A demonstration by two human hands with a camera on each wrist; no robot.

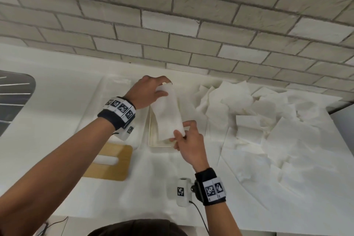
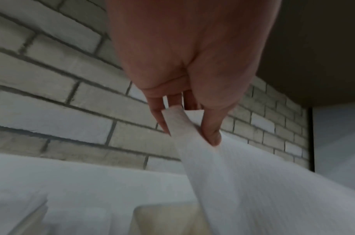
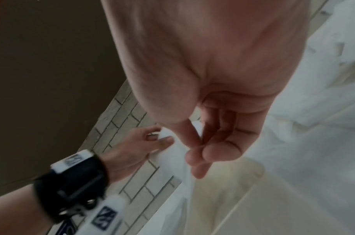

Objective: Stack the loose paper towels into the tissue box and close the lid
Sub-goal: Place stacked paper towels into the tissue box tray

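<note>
A folded white paper towel hangs lengthwise over the open cream tissue box. My left hand pinches its far end, with thumb and fingers closed on the towel. My right hand pinches the near end. The box's wooden lid, with a slot in it, lies flat on the counter to the left of the box. A loose heap of paper towels lies to the right.
A white cloth covers the counter. A brick wall runs along the back. A dark sink or drainer sits at the far left. A second stack of white sheets lies behind the lid.
</note>
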